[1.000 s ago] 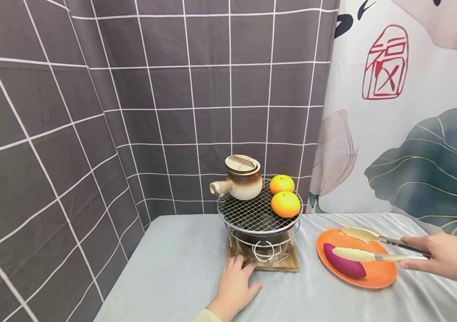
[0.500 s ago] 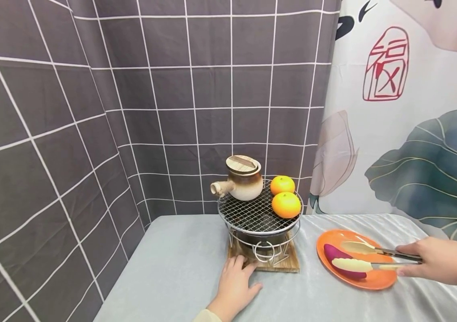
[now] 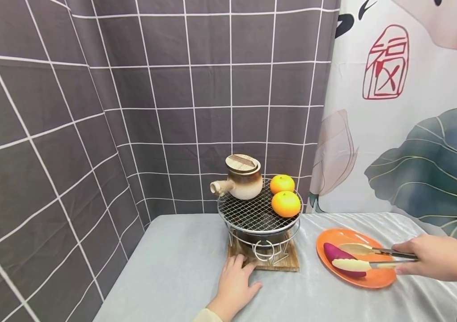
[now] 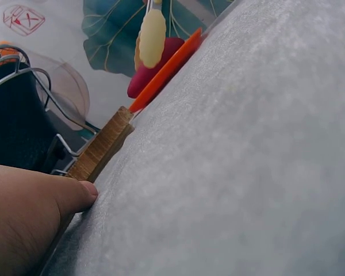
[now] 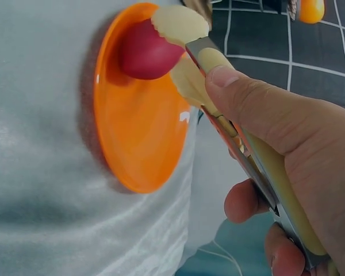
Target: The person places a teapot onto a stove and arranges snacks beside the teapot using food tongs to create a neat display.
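Observation:
My right hand [image 3: 433,259] grips a pair of tongs [image 5: 259,161] with cream scalloped tips, thumb on one arm and fingers around the other. In the head view, the tips reach over a purple sweet potato [image 3: 334,254] lying on an orange plate [image 3: 387,273], one tip overlapping it and the other just beyond. The tongs' arms stand apart. My left hand [image 3: 234,286] rests at the front left corner of a wooden board [image 3: 290,264], fingertips on its edge and thumb spread away. The left wrist view shows the thumb [image 4: 83,195] beside the board's edge.
A round stove with a wire grill [image 3: 248,219] stands on the board. On the grill are a lidded clay pot [image 3: 246,185], its handle pointing left, and two oranges [image 3: 285,204]. A grey cloth [image 3: 164,268] covers the table, with dark tiled curtains behind.
My right hand has moved left and slightly lower, bringing the tongs' tips down closer around the sweet potato. My left hand stays at the board's corner.

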`<state>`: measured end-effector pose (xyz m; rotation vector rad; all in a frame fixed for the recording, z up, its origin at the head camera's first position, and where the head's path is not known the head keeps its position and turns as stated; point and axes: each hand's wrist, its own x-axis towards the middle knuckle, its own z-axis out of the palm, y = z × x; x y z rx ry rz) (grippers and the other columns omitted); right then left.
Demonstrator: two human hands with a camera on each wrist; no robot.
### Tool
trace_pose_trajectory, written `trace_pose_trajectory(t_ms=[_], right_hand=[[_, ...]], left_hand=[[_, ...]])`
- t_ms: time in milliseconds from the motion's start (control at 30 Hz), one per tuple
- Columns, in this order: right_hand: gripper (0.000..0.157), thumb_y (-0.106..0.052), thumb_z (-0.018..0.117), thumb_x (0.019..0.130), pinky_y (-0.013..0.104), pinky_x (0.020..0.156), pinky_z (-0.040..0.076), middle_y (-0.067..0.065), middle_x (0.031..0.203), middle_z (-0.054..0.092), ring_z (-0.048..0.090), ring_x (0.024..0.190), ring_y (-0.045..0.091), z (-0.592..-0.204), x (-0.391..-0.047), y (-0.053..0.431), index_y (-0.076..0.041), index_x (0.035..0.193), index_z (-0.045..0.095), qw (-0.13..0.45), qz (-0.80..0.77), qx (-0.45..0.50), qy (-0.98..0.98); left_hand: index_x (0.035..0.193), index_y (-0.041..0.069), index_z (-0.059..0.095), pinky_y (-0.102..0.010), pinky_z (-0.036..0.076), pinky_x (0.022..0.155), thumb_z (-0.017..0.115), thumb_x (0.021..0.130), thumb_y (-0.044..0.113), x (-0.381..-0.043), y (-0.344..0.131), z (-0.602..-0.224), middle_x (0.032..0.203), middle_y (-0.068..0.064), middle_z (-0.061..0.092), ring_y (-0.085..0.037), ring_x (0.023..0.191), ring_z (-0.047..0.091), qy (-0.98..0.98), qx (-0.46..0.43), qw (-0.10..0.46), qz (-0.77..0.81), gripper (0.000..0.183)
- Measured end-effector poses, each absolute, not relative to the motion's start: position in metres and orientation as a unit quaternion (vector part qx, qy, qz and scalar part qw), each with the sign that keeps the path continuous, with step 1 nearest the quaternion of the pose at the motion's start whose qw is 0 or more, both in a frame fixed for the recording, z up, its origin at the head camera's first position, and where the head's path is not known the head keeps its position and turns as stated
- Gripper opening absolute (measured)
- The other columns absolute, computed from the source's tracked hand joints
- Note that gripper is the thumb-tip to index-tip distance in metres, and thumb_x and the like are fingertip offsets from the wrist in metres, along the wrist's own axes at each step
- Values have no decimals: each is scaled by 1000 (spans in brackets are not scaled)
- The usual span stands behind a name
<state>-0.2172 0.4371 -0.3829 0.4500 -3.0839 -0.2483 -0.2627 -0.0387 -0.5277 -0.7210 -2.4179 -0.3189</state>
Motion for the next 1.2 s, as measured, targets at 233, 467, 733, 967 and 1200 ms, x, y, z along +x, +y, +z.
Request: trace_pose_trajectory(t_ms=[233, 467, 733, 967, 1200], right_hand=[[68, -69, 69, 79, 49, 72, 56, 2, 100, 74, 68, 87, 21, -380, -216, 432, -10, 112, 76, 9, -89, 164, -982], [64, -69, 68, 80, 43, 68, 56, -3, 94, 73, 65, 80, 13, -377, -215, 428, -13, 109, 77, 23, -105, 177, -978], [61, -68, 69, 80, 40, 63, 55, -5, 91, 74, 65, 76, 6, -375, -215, 431, -14, 107, 78, 43, -96, 188, -976], [63, -68, 68, 81, 39, 61, 54, -5, 93, 74, 61, 74, 2, -360, -216, 435, -12, 109, 78, 34, -79, 170, -982], [52, -55, 74, 85, 27, 57, 46, -17, 86, 67, 46, 70, -8, -337, -212, 436, -9, 108, 78, 56, -55, 210, -975]], left_hand=[[117, 23, 76, -46, 45, 98, 84, 73, 48, -262, -39, -527, 103, -1, 54, -22, 98, 53, -910, -270, 290, -121, 51], [118, 23, 75, -47, 45, 99, 84, 73, 47, -262, -39, -527, 103, 0, 54, -21, 100, 53, -911, -271, 287, -123, 51], [118, 24, 75, -46, 45, 99, 84, 74, 48, -262, -39, -527, 103, 0, 54, -21, 100, 53, -912, -269, 286, -118, 52], [117, 24, 75, -47, 45, 100, 84, 72, 47, -262, -38, -527, 103, 0, 54, -23, 100, 54, -910, -269, 292, -124, 51], [118, 25, 75, -47, 46, 99, 85, 72, 47, -263, -38, -527, 105, -1, 55, -23, 101, 54, -909, -268, 292, -127, 51]])
